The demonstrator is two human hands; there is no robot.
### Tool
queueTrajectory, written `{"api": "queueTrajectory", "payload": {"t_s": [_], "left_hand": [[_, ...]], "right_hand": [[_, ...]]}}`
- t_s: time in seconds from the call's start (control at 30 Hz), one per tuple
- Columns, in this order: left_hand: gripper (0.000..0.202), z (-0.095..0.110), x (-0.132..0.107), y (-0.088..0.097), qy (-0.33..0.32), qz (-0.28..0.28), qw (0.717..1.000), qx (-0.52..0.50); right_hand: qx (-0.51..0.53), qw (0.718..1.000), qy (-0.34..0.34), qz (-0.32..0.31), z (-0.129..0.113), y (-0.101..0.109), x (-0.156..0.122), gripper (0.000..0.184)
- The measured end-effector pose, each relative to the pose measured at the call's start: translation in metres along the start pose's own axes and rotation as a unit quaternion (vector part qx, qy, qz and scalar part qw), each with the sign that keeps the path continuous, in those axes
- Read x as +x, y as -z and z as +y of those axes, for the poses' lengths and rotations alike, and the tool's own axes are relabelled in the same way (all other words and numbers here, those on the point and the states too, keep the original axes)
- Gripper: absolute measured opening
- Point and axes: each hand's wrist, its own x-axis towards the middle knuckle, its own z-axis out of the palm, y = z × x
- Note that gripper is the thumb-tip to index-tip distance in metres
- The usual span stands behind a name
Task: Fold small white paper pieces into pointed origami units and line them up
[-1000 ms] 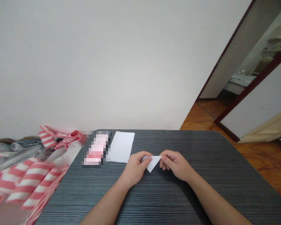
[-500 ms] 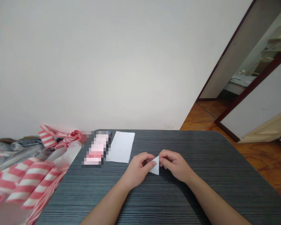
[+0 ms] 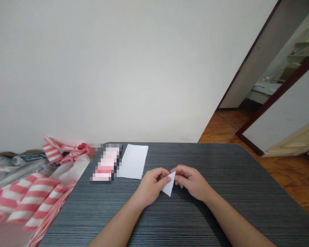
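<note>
A small piece of white paper point(image 3: 169, 185), folded to a triangle, is held above the dark table between my two hands. My left hand point(image 3: 152, 185) pinches it from the left, thumb lying on its face. From the other side my right hand point(image 3: 189, 180) has bent fingers at its right edge and upper tip, thumb and forefinger close together there. Part of the paper behind the left fingers is hidden. A stack of white paper sheets point(image 3: 134, 161) lies just beyond my left hand.
Left of the stack is a pixelated phone-like slab point(image 3: 106, 164) on the dark wood-grain table point(image 3: 221, 178). Pink-and-white striped cloth point(image 3: 38, 195) and plastic bags are heaped off the table's left edge. A white wall point(image 3: 144, 68) rises behind; a doorway opens at right.
The folded paper has turned a little, its lower corner now pointing further down and left. My right fingers have shifted slightly left, over its upper tip.
</note>
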Motion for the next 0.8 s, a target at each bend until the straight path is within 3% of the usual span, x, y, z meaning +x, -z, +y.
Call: {"api": "queueTrajectory", "payload": {"t_s": [0.17,0.63,0.8], "left_hand": [[0.020,0.0027,0.0000,0.0020,-0.032,0.011,0.998,0.062],[0.027,0.0015,-0.0008,0.0014,-0.054,0.027,0.993,0.105],[0.022,-0.0021,-0.0004,0.0004,-0.060,0.055,0.990,0.114]], "right_hand": [[-0.020,1.000,0.010,0.020,-0.0012,0.0010,0.0006,0.014],[-0.042,0.998,0.010,0.054,0.0055,0.0011,0.0041,0.009],[-0.119,0.988,0.068,0.067,0.0000,0.0025,0.0048,0.006]]}}
